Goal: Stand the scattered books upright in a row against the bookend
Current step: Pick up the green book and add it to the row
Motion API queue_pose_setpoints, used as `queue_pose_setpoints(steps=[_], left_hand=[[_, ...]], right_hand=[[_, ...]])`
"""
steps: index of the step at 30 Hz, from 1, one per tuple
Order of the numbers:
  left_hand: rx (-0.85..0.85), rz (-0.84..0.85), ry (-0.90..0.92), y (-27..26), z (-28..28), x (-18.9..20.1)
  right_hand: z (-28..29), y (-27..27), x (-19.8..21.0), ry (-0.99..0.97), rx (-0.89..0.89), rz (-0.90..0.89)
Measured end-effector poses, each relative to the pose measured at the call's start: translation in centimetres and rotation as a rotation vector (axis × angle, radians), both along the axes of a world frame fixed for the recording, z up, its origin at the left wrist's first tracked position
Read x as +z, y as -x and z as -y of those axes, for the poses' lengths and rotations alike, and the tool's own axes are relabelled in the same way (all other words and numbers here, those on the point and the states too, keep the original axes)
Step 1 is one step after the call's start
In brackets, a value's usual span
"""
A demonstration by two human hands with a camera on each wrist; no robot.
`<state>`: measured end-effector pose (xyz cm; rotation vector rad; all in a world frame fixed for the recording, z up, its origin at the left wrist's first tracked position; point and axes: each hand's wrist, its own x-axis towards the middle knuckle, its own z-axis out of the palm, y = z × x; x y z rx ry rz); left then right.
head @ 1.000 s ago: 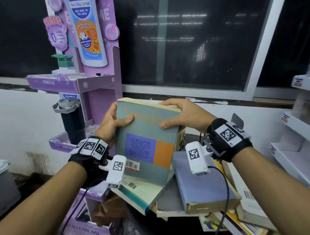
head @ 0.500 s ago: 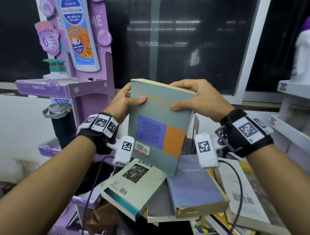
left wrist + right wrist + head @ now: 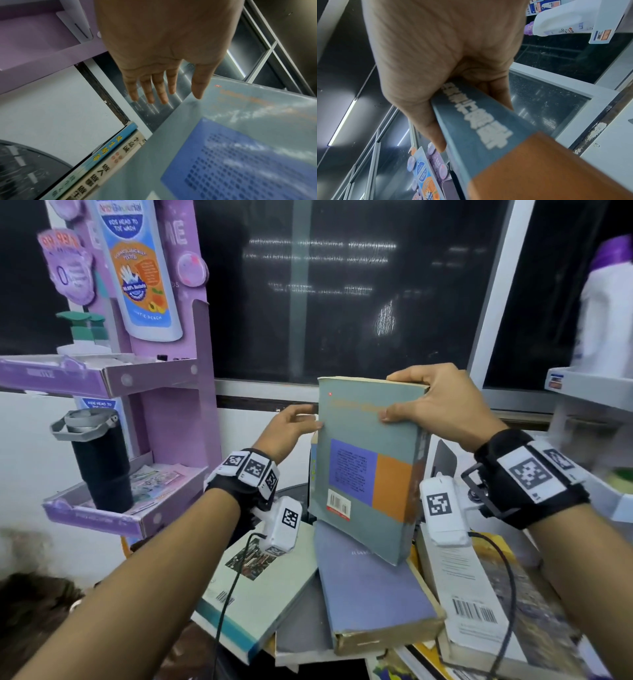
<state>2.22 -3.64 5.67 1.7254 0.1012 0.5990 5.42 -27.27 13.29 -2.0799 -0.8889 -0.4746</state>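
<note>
A thick grey-green book [image 3: 366, 470] with a purple and orange panel is held nearly upright above the pile. My right hand [image 3: 435, 402] grips its top right corner, thumb on the cover, fingers behind; the spine [image 3: 481, 121] shows in the right wrist view. My left hand [image 3: 291, 426] has its fingers straight, with the thumb [image 3: 199, 86] at the book's left edge [image 3: 171, 121]. Behind the held book stand two upright books [image 3: 109, 159], spines out. More books lie flat below: a lavender one [image 3: 373, 594], a pale green one [image 3: 260, 587], a white-backed one [image 3: 479, 604]. A dark bookend [image 3: 443, 460] shows at the right.
A purple cardboard display stand [image 3: 164, 392] with shelves rises at the left, holding a black flask [image 3: 99, 460]. A dark window [image 3: 342, 285] fills the back. White shelves [image 3: 589, 385] with a white bottle [image 3: 606, 302] stand at the right.
The grey-green book has moved right and turned more upright. My left hand has let go of it and opened beside its left edge; the right hand keeps its grip.
</note>
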Motion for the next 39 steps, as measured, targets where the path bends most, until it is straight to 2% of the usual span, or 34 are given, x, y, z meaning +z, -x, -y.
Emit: queue_pose_setpoints(steps=[5, 10, 25, 33, 39], left_hand=[[0.108, -0.081, -0.067, -2.8, -1.0, -2.4], [0.143, -0.157, -0.094, -5.0, -1.3, -4.2], [0.22, -0.158, -0.273, -9.4, -0.9, -5.8], [0.199, -0.128, -0.233, -9.4, -2.0, -6.4], [0.179, -0.111, -0.184, -9.3, -2.7, -6.7]], right_hand=[[0.0, -1.3, 0.0, 0.011, -0.087, 0.022], [-1.0, -3.2, -0.7, 0.031, -0.154, 0.019], [-5.6, -7.1, -2.4, 0.004, -0.263, -0.028], [-7.6, -8.2, -3.0, -0.055, -0.315, -0.061], [-9.5, -8.9, -4.8, -0.077, -0.325, -0.098]])
